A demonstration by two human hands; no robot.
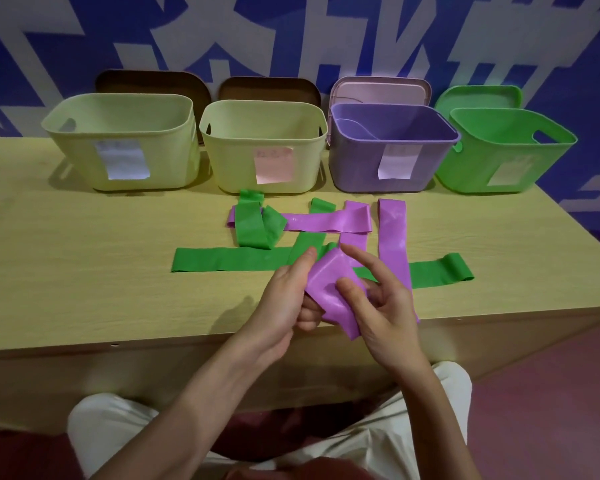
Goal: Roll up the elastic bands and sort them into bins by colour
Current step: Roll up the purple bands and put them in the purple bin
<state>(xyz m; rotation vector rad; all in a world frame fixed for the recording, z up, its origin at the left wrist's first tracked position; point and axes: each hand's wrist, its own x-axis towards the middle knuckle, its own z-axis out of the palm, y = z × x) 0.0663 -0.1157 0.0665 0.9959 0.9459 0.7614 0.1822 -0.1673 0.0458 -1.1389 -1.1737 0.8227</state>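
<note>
Both hands work at the near edge of the table (84,271): left hand (288,299) and right hand (381,306) pinch one purple band (326,289), partly rolled. Rolling has barely begun; other purple and green bands (222,259) lie flat mid-table. The purple bin (378,168) may hold something; the green bin (499,161) interior is hidden. Labels are illegible.

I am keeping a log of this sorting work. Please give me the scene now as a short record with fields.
bins: pale yellow bins, purple bin, green bin
in hands: purple band, partly folded
left hand: grips the band
right hand: holds it, forefinger straight
on table: green bands and more purple bands, unrolled, crossing
</note>
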